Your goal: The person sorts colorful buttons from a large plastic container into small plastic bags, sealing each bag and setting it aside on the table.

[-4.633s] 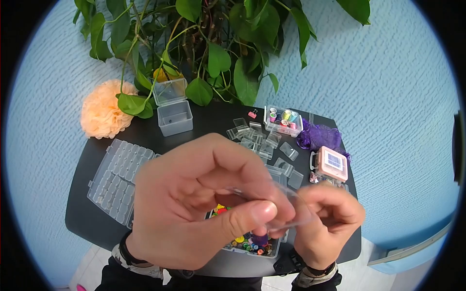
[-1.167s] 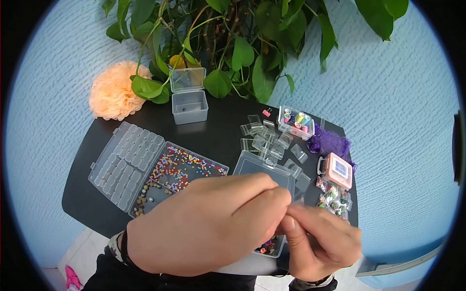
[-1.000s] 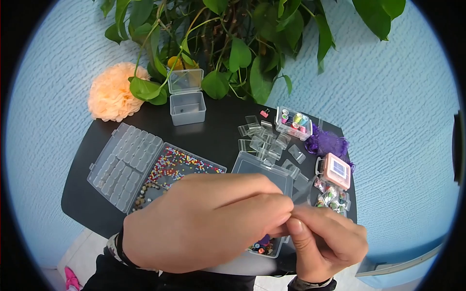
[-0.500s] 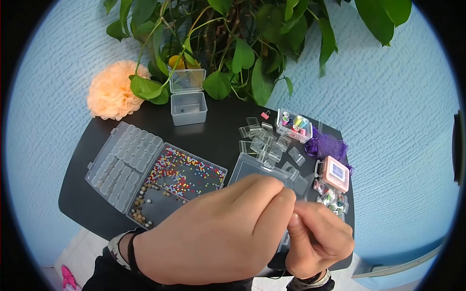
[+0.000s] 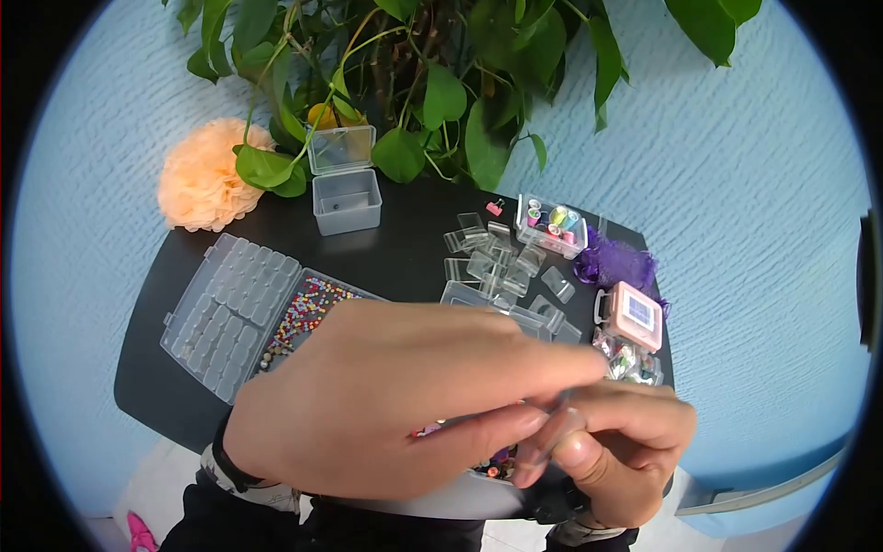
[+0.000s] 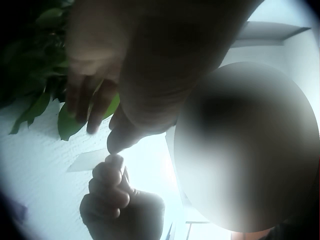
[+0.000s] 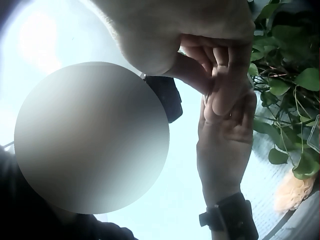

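Observation:
A small clear plastic piece sits in my right hand, pinched between thumb and curled fingers. My left hand reaches across from the left with its index finger stretched over the right hand's knuckles. Its thumb lies apart from that finger, with the tip right at the plastic. In the left wrist view the left hand's fingers hang fairly straight, and the right hand is a loose fist beside a pale translucent strip. The right wrist view has both hands meeting, the right hand above the left.
Several similar clear pieces lie on the black table. Around them stand a box of thread spools, a purple mesh bag, a pink case, an open clear box and a bead organizer. Plant leaves overhang the back.
Earlier the hands' fingertips met in a tight pinch. Now the left index finger and thumb have spread apart and the left hand has turned, while the plastic piece shows more in the right hand.

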A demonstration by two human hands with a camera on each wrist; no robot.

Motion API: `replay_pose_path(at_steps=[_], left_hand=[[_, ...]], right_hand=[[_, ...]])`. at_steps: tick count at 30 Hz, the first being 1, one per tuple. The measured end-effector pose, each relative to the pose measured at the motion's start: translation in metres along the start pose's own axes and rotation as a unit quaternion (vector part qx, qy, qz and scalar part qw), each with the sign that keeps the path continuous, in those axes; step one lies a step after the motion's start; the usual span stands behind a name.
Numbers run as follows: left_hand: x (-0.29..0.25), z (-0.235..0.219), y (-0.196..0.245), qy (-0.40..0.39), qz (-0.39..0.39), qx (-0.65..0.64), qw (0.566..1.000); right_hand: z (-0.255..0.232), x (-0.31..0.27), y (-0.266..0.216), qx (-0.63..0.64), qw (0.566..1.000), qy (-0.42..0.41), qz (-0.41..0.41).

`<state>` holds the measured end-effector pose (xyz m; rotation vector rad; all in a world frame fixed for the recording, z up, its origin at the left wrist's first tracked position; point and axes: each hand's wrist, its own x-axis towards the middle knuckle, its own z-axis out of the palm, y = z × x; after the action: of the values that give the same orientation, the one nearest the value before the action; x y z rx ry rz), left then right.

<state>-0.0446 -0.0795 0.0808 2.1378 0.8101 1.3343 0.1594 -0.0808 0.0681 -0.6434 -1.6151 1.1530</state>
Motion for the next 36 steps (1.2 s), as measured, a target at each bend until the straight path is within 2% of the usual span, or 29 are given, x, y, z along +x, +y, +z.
replay_pose_path(at_steps=[1,2,3,5,7,9,11,13,15,17,18,20,22,27,29,33,36], left_hand=[[-0.002,-0.003,0.003,-0.078,-0.084,-0.034,0.993],[-0.003,0.002,0.005,-0.036,-0.088,-0.034,0.995],[0.001,0.004,0.001,-0.042,-0.091,-0.030,0.994],[0.007,0.007,-0.015,0.017,0.102,0.022,0.994],[-0.002,0.013,-0.015,0.013,0.090,0.019,0.996],[-0.018,0.015,-0.005,-0.056,-0.095,-0.067,0.992],[-0.035,0.023,-0.005,-0.064,-0.131,-0.089,0.985],[-0.057,0.038,-0.002,-0.030,-0.198,-0.115,0.973],[-0.076,0.050,0.001,-0.034,-0.245,-0.140,0.959],[-0.089,0.062,0.002,0.015,-0.236,-0.162,0.958],[-0.091,0.063,0.001,-0.025,-0.190,-0.119,0.974],[-0.101,0.072,0.001,-0.016,-0.187,-0.132,0.973],[-0.109,0.081,0.001,-0.005,-0.182,-0.139,0.973],[-0.117,0.091,0.001,0.021,-0.178,-0.182,0.967],[-0.117,0.093,-0.002,0.024,-0.162,-0.183,0.969],[-0.115,0.091,-0.006,0.018,-0.141,-0.161,0.977],[-0.112,0.094,-0.009,0.050,-0.169,-0.163,0.971]], right_hand=[[-0.003,0.002,0.000,0.042,0.998,-0.029,0.020],[-0.005,0.005,-0.010,0.017,0.996,-0.043,0.081],[-0.009,0.006,-0.010,0.024,0.996,-0.039,0.081],[-0.016,0.007,-0.008,0.140,0.979,-0.091,0.121],[-0.021,0.004,-0.006,0.163,0.969,-0.104,0.156],[-0.022,-0.005,-0.002,0.228,0.941,-0.107,0.224],[-0.023,-0.023,0.010,0.243,0.932,-0.112,0.245],[-0.017,-0.047,0.021,0.287,0.914,-0.075,0.278],[-0.013,-0.072,0.036,0.301,0.906,-0.070,0.288],[-0.003,-0.094,0.046,0.329,0.903,-0.024,0.276],[0.002,-0.103,0.049,0.328,0.900,-0.017,0.287],[0.009,-0.115,0.054,0.353,0.907,0.021,0.230],[0.010,-0.124,0.053,0.356,0.903,0.039,0.237],[0.012,-0.132,0.050,0.341,0.908,0.082,0.229],[0.012,-0.132,0.050,0.298,0.924,0.101,0.216],[0.008,-0.128,0.053,0.265,0.934,0.101,0.218],[0.010,-0.125,0.053,0.242,0.940,0.114,0.210]])
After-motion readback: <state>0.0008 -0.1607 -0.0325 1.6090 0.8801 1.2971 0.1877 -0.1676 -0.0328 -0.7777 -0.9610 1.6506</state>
